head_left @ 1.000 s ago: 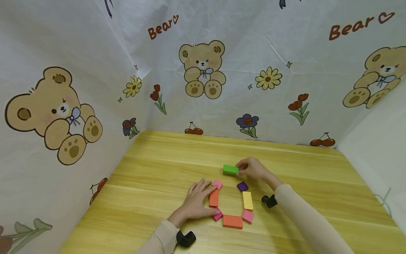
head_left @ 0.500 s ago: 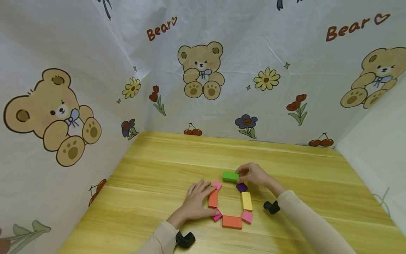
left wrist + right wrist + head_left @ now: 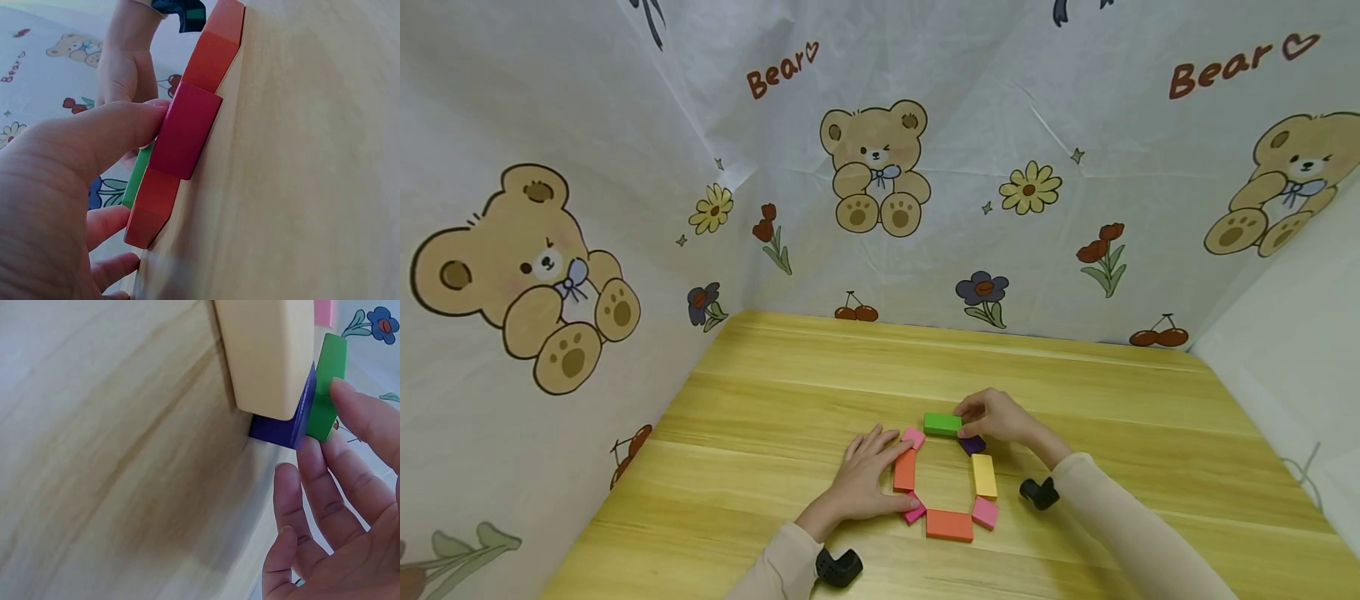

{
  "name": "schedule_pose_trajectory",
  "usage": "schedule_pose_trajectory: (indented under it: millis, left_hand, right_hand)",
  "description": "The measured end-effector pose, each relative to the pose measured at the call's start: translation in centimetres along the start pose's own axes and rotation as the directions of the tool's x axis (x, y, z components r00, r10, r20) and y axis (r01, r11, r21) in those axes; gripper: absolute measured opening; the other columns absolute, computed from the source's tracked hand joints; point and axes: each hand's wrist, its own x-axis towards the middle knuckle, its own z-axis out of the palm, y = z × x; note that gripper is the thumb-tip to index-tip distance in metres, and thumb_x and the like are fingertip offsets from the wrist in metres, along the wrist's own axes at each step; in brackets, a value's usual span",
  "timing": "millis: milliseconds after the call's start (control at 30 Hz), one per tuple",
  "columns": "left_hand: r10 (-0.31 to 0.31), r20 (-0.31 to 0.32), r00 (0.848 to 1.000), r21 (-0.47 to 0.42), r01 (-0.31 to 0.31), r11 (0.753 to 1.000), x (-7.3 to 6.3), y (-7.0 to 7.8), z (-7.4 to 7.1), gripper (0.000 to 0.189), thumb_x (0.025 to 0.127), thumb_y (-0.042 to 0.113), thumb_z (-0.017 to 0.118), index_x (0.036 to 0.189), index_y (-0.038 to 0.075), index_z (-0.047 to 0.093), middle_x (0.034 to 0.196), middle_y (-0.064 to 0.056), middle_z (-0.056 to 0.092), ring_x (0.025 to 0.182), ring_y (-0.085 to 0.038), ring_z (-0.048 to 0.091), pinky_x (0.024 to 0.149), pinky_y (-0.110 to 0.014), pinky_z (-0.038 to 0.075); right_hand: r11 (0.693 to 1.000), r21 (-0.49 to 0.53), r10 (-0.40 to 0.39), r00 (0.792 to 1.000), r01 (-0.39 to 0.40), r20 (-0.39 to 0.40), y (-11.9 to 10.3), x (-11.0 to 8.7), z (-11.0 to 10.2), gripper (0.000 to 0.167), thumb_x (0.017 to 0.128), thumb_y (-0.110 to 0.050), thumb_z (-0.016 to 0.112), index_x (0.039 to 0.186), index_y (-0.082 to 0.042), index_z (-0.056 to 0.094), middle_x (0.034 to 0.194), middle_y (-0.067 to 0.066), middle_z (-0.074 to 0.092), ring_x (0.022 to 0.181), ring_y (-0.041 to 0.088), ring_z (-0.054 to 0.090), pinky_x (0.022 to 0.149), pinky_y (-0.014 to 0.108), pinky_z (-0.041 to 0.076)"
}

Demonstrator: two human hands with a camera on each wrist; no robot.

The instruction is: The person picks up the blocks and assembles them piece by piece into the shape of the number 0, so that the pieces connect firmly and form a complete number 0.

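Note:
My right hand (image 3: 997, 417) pinches the right end of a green rectangular block (image 3: 942, 424) between thumb and fingers. The block lies at the far side of a ring of small wooden blocks, right by a purple block (image 3: 275, 430). My left hand (image 3: 867, 477) is spread beside the ring's left side. Its thumb rests on a magenta block (image 3: 187, 130), and its forefinger reaches over a pink block (image 3: 914, 437). Between those two lies an orange block (image 3: 904, 472). In the right wrist view a yellow block (image 3: 265, 356) stands large in front of the purple one.
A second orange block (image 3: 950, 525) and a second pink block (image 3: 986, 512) form the near side of the ring. All lie on a wood-grain table (image 3: 775, 392), with a bear-print cloth (image 3: 880, 267) hung behind it. Each wrist wears a black camera mount (image 3: 839, 568).
My right hand has brought the green block nearer to me, down to the ring's far side between the pink and purple blocks. My left hand has stayed in place.

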Motion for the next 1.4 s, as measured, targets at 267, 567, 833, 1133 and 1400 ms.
schedule_pose_trajectory:
  millis: [267, 567, 833, 1133, 1400]
  left_hand:
    - [0.004, -0.008, 1.0, 0.0, -0.004, 1.0, -0.08, 0.03, 0.09, 0.087, 0.077, 0.059, 0.071, 0.149, 0.021, 0.042, 0.156, -0.009, 0.035, 0.15, -0.036, 0.014, 0.118, -0.06, 0.008]
    - [0.015, -0.014, 1.0, 0.007, -0.015, 1.0, -0.04, 0.01, 0.05, 0.087, 0.077, 0.059, 0.071, 0.149, 0.02, 0.043, 0.155, -0.011, 0.036, 0.149, -0.038, 0.015, 0.118, -0.061, 0.008]
    - [0.017, -0.013, 1.0, 0.014, -0.017, 1.0, -0.06, -0.02, -0.03, 0.087, 0.077, 0.059, 0.07, 0.149, 0.02, 0.042, 0.155, -0.011, 0.036, 0.149, -0.038, 0.016, 0.118, -0.061, 0.008]
    - [0.022, -0.017, 1.0, 0.016, -0.022, 1.0, -0.05, -0.14, 0.09, 0.087, 0.077, 0.059, 0.071, 0.149, 0.019, 0.043, 0.154, -0.011, 0.036, 0.149, -0.039, 0.017, 0.117, -0.062, 0.01]
    - [0.005, -0.009, 1.0, 0.007, -0.005, 1.0, -0.05, -0.09, 0.07, 0.087, 0.076, 0.059, 0.071, 0.149, 0.021, 0.042, 0.156, -0.009, 0.035, 0.15, -0.036, 0.014, 0.118, -0.06, 0.007]
  right_hand:
    - [1.0, -0.011, -0.012, 1.0, 0.012, 0.026, -0.02, 0.37, 0.1, 0.027, 0.081, -0.009, 0.077, 0.104, 0.003, 0.071, 0.097, 0.013, 0.072, 0.084, 0.015, 0.065, 0.073, 0.028, 0.055]
    - [1.0, 0.007, -0.012, 0.999, 0.011, 0.052, 0.05, 0.51, 0.11, 0.026, 0.081, -0.007, 0.076, 0.104, 0.003, 0.07, 0.097, 0.013, 0.071, 0.084, 0.014, 0.064, 0.073, 0.025, 0.054]
    - [1.0, 0.001, -0.016, 0.999, 0.016, 0.046, 0.25, 0.66, 0.32, 0.022, 0.085, -0.011, 0.074, 0.103, 0.001, 0.071, 0.095, 0.01, 0.072, 0.083, 0.013, 0.064, 0.073, 0.025, 0.054]
    - [1.0, -0.007, -0.018, 0.999, 0.018, 0.038, 0.29, 0.64, 0.39, 0.018, 0.086, -0.01, 0.072, 0.102, 0.0, 0.071, 0.094, 0.009, 0.072, 0.082, 0.013, 0.064, 0.072, 0.025, 0.053]
    - [1.0, 0.003, -0.008, 0.999, 0.008, 0.04, 0.34, 0.59, 0.37, 0.018, 0.086, -0.009, 0.072, 0.101, 0.001, 0.071, 0.093, 0.01, 0.071, 0.081, 0.013, 0.063, 0.071, 0.025, 0.053]
